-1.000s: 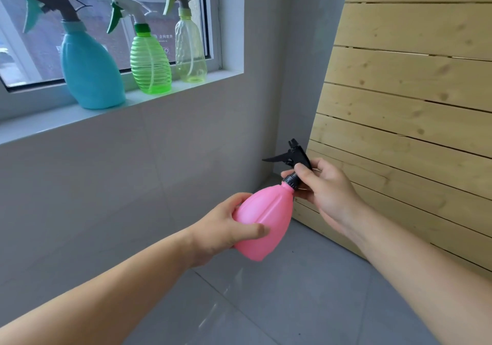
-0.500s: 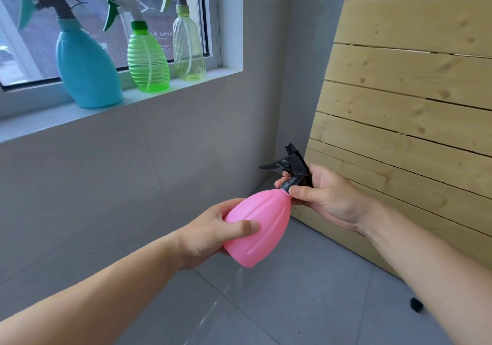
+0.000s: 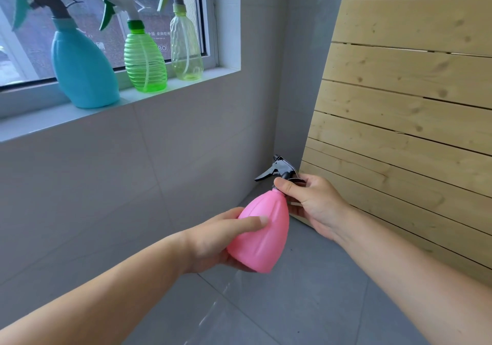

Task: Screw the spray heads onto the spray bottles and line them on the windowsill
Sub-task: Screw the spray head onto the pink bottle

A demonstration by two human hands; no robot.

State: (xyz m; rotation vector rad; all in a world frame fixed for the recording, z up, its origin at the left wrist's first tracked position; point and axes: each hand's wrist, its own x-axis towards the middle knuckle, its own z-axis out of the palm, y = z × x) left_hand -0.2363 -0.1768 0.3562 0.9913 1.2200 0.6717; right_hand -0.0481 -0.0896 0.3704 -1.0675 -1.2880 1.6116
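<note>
Holding: left hand curls round the belly of a pink, pear-shaped plastic spray bottle, in mid-air below the windowsill.
Spray head: black plastic trigger head on its neck, collar pinched by right hand.
Handling: probably light, smooth, squeezable; grip belly gently.

Left hand and right hand, fingers curled.

Through the window, a sign outside shows small Chinese characters, roughly "中国 走向世界", between the green bottle and the pale yellow bottle. Just below them stands a boxed "BO". Right of the blue bottle, "LO" and one blurred character show faintly.
</note>
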